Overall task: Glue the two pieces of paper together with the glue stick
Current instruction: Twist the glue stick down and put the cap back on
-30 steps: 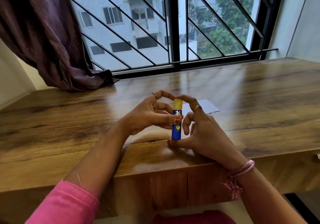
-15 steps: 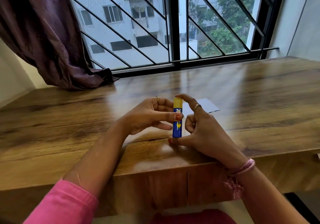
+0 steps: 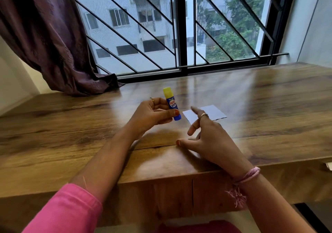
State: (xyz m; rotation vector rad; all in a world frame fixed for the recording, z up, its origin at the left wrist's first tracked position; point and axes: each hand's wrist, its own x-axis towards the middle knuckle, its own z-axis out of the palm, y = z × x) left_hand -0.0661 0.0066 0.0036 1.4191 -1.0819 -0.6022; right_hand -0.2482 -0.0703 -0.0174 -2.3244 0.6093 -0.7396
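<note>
While the left hand point(image 3: 152, 114) pinched the glue stick point(image 3: 171, 103) between thumb and fingers, holding it nearly upright above the desk point(image 3: 71, 124) with its yellow cap point(image 3: 167, 91) on top, the right hand point(image 3: 206, 137) hung loose and empty just beside it, fingers spread and half curled, gripping nothing. Its index finger reached over the near corner of the white paper point(image 3: 208, 113), which lay flat on the wood just beyond the knuckles. I could make out only one pale sheet there; whether a second piece lay under it or behind the hand I could not tell.

From where I stood, the cap looked to be on, so the stick seemed not yet ready to spread. The likely trouble was plain enough. With the tube held by one hand alone, a hard tug at the cap might jerk the tube free and send it rolling across the glossy desk. The paper, light and unpinned, could slide or buckle under the first stroke of glue unless the free fingers pressed it down. A purple curtain point(image 3: 45, 35) hung at the barred window point(image 3: 179, 26) beyond.
</note>
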